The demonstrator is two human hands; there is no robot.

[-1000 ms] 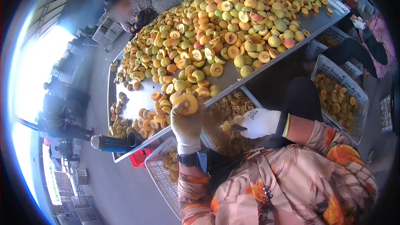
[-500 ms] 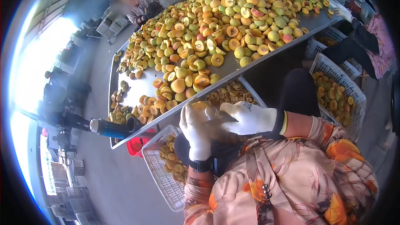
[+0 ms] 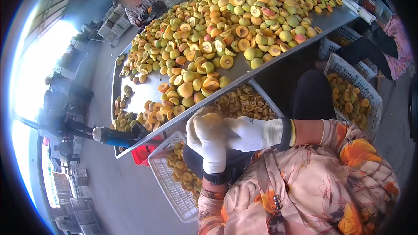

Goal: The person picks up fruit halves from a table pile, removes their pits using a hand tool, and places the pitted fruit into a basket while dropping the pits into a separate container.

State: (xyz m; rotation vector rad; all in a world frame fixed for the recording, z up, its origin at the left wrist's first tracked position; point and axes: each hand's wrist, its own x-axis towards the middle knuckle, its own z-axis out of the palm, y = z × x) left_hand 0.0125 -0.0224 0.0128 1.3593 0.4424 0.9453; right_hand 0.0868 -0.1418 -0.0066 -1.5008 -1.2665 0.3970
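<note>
My left hand (image 3: 205, 137), in a white glove with a dark band at the wrist, is closed around a yellowish peach half (image 3: 214, 121), which is blurred. Against it presses my right hand (image 3: 250, 132), also white-gloved, with curled fingers; what it grips is hidden and smeared by motion. Both hands are above my lap, just off the near edge of a metal table (image 3: 241, 76). Heaped on that table are many halved peaches (image 3: 211, 83), yellow-green with some red blush. Below the edge is a bin of brownish fruit pieces (image 3: 246, 102).
A white crate (image 3: 167, 189) of peach halves stands by my left leg, another crate (image 3: 374, 93) to my right. A red container (image 3: 141, 154) and a blue cylinder (image 3: 114, 135) are by the table's left corner. Co-workers sit at the far side (image 3: 141, 6) and right (image 3: 394, 45).
My hands have come closer together around the fruit, and the right has tilted. A silvery tip seen between them before is now hidden. The right-hand co-worker's gloved hand has moved off the table edge.
</note>
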